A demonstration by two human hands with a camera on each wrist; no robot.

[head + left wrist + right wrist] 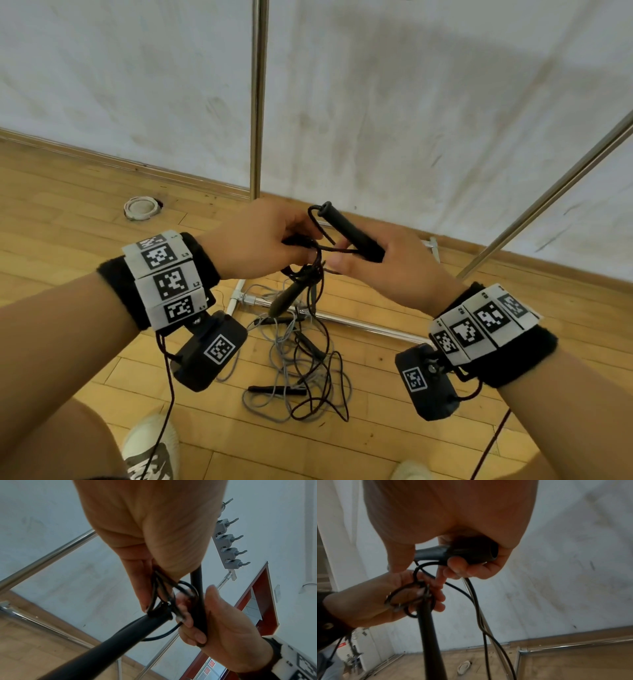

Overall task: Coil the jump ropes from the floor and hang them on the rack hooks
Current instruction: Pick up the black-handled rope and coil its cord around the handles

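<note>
Your left hand (260, 240) pinches the black jump rope's coils (310, 270); your right hand (383, 270) grasps its handle (349, 233). Feed even loops slowly, clear of the gray rope (274, 359) tangled on the floor.

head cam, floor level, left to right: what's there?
white round fitting → grey shoe → tangled jump ropes on the floor → rack base bar → right wrist camera. Both hands overlap mid-frame above the pile, so left out.
</note>
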